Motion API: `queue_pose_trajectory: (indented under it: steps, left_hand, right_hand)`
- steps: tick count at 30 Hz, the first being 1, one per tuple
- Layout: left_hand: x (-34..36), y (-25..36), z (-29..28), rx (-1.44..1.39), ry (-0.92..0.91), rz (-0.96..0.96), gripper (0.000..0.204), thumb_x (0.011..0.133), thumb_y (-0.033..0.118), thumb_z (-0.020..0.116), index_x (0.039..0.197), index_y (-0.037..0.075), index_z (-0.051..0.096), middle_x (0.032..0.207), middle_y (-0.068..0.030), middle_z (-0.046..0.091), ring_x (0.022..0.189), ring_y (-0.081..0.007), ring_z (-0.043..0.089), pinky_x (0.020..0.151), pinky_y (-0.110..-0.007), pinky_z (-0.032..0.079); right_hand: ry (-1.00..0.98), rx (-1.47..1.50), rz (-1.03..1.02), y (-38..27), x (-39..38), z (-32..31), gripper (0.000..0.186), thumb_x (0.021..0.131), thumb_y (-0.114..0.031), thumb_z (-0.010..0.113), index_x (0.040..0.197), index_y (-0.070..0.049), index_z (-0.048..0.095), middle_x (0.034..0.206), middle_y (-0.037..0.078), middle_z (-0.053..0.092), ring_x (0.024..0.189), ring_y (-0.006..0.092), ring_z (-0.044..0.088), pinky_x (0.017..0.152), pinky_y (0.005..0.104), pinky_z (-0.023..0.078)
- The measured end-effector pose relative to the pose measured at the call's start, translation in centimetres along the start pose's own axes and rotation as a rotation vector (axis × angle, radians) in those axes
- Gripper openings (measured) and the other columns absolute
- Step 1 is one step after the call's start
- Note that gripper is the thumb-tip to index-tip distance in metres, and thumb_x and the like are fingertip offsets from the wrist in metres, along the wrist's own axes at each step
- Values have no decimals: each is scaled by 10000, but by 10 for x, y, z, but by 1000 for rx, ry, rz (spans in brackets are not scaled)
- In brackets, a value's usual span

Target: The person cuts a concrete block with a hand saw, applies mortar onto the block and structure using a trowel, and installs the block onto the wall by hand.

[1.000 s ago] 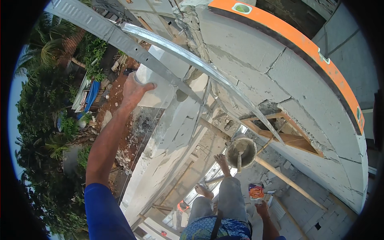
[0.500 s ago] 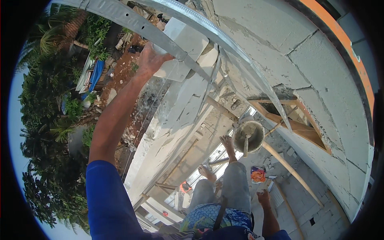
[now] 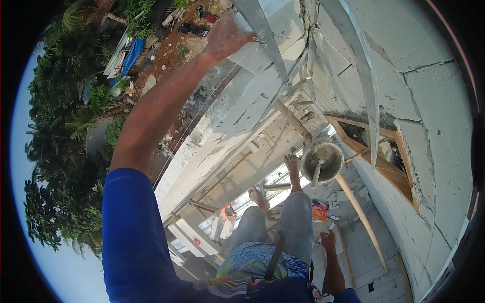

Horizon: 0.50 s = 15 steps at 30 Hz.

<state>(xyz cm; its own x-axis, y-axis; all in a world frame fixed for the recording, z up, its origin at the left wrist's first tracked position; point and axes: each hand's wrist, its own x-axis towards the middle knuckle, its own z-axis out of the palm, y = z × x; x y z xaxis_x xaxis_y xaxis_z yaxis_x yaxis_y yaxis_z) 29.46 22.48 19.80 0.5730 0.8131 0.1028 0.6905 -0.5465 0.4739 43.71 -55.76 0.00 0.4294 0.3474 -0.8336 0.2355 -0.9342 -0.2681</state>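
Note:
At the upper left, my left hand (image 3: 226, 38) is closed at the edge of a metal channel (image 3: 263, 38), over a pale wall block (image 3: 285, 20). One finger reaches the knot of a thin string (image 3: 260, 40) tied round the channel. A whitish thing shows by the fingers; what they grip is partly hidden. Low on the right, my right hand (image 3: 328, 240) hangs with curled fingers; what is in them, if anything, is too small to tell. Nearer my feet, a bucket (image 3: 333, 172) of grey mortar holds a trowel (image 3: 317, 174).
A second metal strip (image 3: 361, 60) curves down beside the right block wall (image 3: 429, 91). A wooden frame (image 3: 386, 169) sits in that wall's opening. My bare feet (image 3: 259, 198) are on a narrow support high above the floor. A pole (image 3: 364, 217) slants below. Trees and rubble lie outside.
The view has shifted, so the channel, my left hand and the block appear higher and farther right. My left hand stays by the string's knot. My right hand stays low with curled fingers.

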Motion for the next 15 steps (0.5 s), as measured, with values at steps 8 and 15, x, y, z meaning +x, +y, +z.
queue_pose_trajectory:
  steps: [8, 15]
  left_hand:
    - [9, 11, 0, -43, -6, 16, 598, 637, 388, 846, 1045, 2, 641, 939, -160, 675, 873, -259, 659, 758, -379, 515]
    - [12, 13, 0, -105, -21, 19, 577, 656, 399, 836, 1038, 9, 648, 910, -148, 677, 839, -244, 659, 742, -378, 516]
  right_hand:
    - [-79, 61, 35, 20, 17, 6, 413, 797, -257, 680, 1112, 5, 627, 1012, 221, 667, 969, 390, 631, 858, 454, 476]
    - [-65, 81, 66, 16, 27, 9, 430, 791, -260, 689, 1114, 16, 620, 1012, 230, 664, 953, 395, 633, 858, 457, 477]
